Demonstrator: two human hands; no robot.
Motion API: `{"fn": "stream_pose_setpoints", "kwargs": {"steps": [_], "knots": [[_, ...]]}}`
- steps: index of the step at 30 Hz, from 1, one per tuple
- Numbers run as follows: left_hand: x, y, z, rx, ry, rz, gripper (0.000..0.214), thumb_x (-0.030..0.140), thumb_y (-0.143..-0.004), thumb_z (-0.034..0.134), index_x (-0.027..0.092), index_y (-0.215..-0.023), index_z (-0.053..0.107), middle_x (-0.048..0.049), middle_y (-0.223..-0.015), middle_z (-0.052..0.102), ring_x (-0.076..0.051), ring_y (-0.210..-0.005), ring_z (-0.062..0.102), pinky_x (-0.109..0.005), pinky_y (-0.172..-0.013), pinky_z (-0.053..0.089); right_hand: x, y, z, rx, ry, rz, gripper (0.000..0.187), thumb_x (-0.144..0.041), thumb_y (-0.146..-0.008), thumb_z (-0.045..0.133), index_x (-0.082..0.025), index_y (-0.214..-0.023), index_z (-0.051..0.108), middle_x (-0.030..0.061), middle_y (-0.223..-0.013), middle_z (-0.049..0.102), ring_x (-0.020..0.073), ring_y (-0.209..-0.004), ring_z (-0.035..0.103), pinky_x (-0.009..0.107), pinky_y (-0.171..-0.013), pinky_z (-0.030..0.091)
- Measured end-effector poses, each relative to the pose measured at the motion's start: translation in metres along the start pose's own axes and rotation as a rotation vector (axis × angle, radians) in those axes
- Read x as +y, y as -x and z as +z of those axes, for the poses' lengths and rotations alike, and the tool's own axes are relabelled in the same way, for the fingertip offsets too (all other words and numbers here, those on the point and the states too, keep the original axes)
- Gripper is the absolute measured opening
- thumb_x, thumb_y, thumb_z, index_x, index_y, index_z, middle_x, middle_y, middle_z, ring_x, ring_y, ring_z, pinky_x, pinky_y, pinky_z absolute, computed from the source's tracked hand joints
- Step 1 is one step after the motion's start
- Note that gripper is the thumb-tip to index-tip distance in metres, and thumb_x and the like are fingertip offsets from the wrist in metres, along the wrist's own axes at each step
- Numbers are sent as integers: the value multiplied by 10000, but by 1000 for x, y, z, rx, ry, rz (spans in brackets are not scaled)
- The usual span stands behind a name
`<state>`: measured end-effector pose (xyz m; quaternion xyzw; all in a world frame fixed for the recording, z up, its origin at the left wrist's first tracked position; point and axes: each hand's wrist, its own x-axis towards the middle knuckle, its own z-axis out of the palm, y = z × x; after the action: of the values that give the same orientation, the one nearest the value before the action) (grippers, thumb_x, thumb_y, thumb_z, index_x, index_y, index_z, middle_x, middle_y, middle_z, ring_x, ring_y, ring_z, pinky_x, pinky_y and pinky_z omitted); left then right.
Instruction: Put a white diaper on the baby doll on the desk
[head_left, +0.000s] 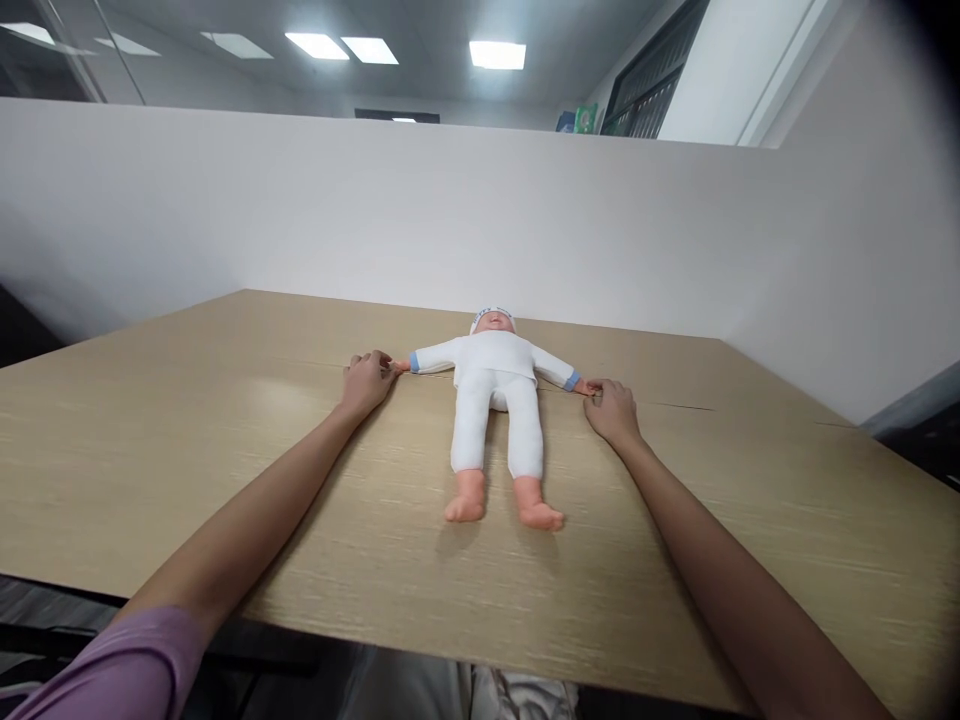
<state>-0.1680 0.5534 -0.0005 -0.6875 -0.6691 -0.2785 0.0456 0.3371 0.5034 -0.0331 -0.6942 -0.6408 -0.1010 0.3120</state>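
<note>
On its back on the wooden table [360, 560] lies a baby doll [495, 365] in a white top and trousers with blue cuffs and a white cap. Its bare feet point toward me and its arms are stretched out to both sides. The fingers of my left hand [367, 382] are closed on the doll's hand at the left. At the right, my right hand [613, 412] pinches the doll's other hand between thumb and fingers. Both my forearms rest low over the tabletop.
A white wall [375, 210] stands behind the table's far edge, with another at the right. A thin seam [679, 406] runs across the tabletop. Below the near edge my lap [420, 688] shows. Beyond the wall, a green package [585, 119] sits near a dark grille.
</note>
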Motion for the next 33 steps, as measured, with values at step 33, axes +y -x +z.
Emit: {"fn": "stream_pose_setpoints", "kwargs": {"steps": [33], "knots": [[7, 13, -9, -90, 0, 37, 407, 407, -980, 506, 186, -1257, 705, -189, -1338, 679, -387, -1275, 543, -503, -1056, 437, -9, 9, -5, 15, 17, 79, 527, -318, -868, 559, -54, -1321, 613, 240, -1273, 679, 363, -1204, 585, 483, -1065, 439]]}}
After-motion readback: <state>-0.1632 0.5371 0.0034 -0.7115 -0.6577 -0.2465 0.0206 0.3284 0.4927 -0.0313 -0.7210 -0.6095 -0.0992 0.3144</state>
